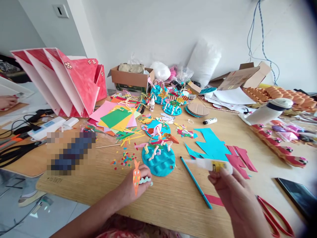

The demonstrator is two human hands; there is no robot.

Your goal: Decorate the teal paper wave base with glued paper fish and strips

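My left hand (135, 183) is closed near the table's front edge. It holds an orange paper fish (136, 178) with small coloured spots, and a pale mint wavy strip (145, 180) sticks out beside it. My right hand (230, 185) grips a glue bottle (210, 164) with a yellow label, its white nozzle pointing left towards the middle. Between and beyond the hands lies a round blue base (158, 162) with twisted pale strips standing on it. A teal pen (196, 183) lies to the left of my right hand.
Blue paper scraps (214, 145), red-handled scissors (276, 215) and a phone (294, 195) are on the right. Coloured paper sheets (116, 117) and confetti dots (127, 158) lie left of the middle. A red-and-white rack (81, 86) stands at the back left. Another person's hand (7, 101) shows far left.
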